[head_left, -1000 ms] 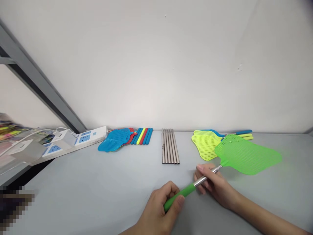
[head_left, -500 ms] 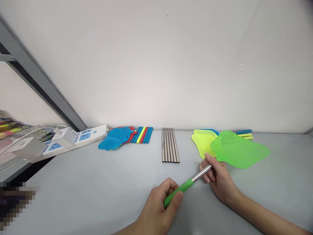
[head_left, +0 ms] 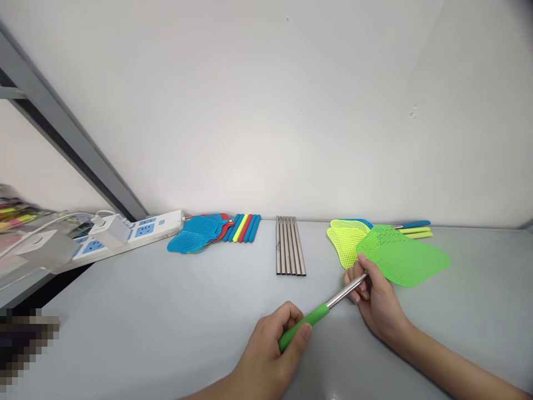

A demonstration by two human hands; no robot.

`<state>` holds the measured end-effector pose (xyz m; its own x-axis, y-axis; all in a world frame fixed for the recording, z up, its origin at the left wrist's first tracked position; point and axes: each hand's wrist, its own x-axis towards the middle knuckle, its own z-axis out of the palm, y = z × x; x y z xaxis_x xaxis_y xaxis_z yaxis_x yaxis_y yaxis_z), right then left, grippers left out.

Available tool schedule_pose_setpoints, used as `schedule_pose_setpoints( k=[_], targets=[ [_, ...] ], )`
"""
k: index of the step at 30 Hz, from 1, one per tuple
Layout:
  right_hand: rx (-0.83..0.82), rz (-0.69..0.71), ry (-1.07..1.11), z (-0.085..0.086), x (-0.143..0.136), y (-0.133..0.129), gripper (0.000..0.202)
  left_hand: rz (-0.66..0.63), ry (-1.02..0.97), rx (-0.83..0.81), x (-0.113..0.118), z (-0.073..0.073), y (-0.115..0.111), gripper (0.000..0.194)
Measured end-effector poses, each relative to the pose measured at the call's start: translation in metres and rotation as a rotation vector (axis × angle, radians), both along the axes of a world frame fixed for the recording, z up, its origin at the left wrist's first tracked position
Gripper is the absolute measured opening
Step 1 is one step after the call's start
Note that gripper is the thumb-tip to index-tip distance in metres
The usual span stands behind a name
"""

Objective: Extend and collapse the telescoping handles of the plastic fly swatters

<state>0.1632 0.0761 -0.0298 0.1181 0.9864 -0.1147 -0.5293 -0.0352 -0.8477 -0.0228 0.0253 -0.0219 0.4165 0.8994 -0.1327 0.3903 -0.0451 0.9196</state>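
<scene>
A green fly swatter (head_left: pixel 406 256) slants across the front right, its handle low and its mesh head up to the right. My left hand (head_left: pixel 277 344) is wrapped round the green handle grip. My right hand (head_left: pixel 377 297) pinches the place where the metal rod meets the mesh head, thumb on top. Just behind the head lie yellow swatter heads (head_left: pixel 343 241), a blue grip (head_left: pixel 416 224) and yellow grips (head_left: pixel 420 232). Several metal tubes (head_left: pixel 290 247) lie side by side mid-table. Further left are coloured grips (head_left: pixel 245 228) in a row and blue mesh heads (head_left: pixel 194 233) over red ones.
A white power strip (head_left: pixel 164 225) with chargers (head_left: pixel 110 233) and cables runs along the table's left edge. Behind the grey table (head_left: pixel 166 322) rises a pale wall (head_left: pixel 266 111). Plastic-wrapped items (head_left: pixel 16 214) and a grey frame bar (head_left: pixel 79 133) stand at the left.
The green mesh head has turned slightly and shifted a little left at its tip. My right hand has moved slightly right along the rod to the neck. My left hand holds its place.
</scene>
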Motion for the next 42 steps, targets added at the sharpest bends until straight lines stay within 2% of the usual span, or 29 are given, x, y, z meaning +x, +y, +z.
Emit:
schedule_pose_setpoints(
  k=[4, 7, 11, 14, 17, 20, 22, 27, 36, 42],
  targets=[
    [-0.113, 0.079, 0.047, 0.010, 0.002, 0.003, 0.040, 0.006, 0.018, 0.001, 0.000, 0.001, -0.002, 0.030],
    [-0.194, 0.013, 0.249, 0.019, 0.005, 0.006, 0.024, 0.018, 0.012, -0.030, 0.001, 0.003, -0.003, 0.031],
    [-0.349, 0.066, 0.486, 0.036, 0.007, 0.009, 0.027, -0.007, -0.067, -0.217, 0.005, 0.003, -0.004, 0.034],
    [-0.307, 0.129, 0.532, 0.050, 0.005, 0.007, 0.034, -0.076, -0.226, -0.385, 0.010, -0.001, -0.004, 0.038],
    [-0.241, 0.155, 0.479, 0.062, -0.004, 0.002, 0.045, -0.095, -0.415, -0.494, 0.013, -0.003, -0.005, 0.039],
    [-0.170, 0.158, 0.400, 0.073, -0.016, -0.003, 0.048, -0.055, -0.490, -0.525, 0.013, -0.005, -0.010, 0.041],
    [-0.129, 0.179, 0.388, 0.078, -0.023, -0.006, 0.049, -0.035, -0.484, -0.478, 0.012, -0.006, -0.013, 0.043],
    [-0.126, 0.166, 0.444, 0.071, -0.031, -0.007, 0.052, -0.002, -0.479, -0.433, 0.009, -0.007, -0.017, 0.046],
    [-0.130, 0.106, 0.454, 0.056, -0.031, -0.017, 0.052, -0.107, -0.379, -0.588, 0.006, 0.003, -0.018, 0.052],
    [-0.141, 0.097, 0.479, 0.056, -0.031, -0.019, 0.051, -0.096, -0.394, -0.678, 0.004, 0.014, -0.015, 0.050]
  ],
)
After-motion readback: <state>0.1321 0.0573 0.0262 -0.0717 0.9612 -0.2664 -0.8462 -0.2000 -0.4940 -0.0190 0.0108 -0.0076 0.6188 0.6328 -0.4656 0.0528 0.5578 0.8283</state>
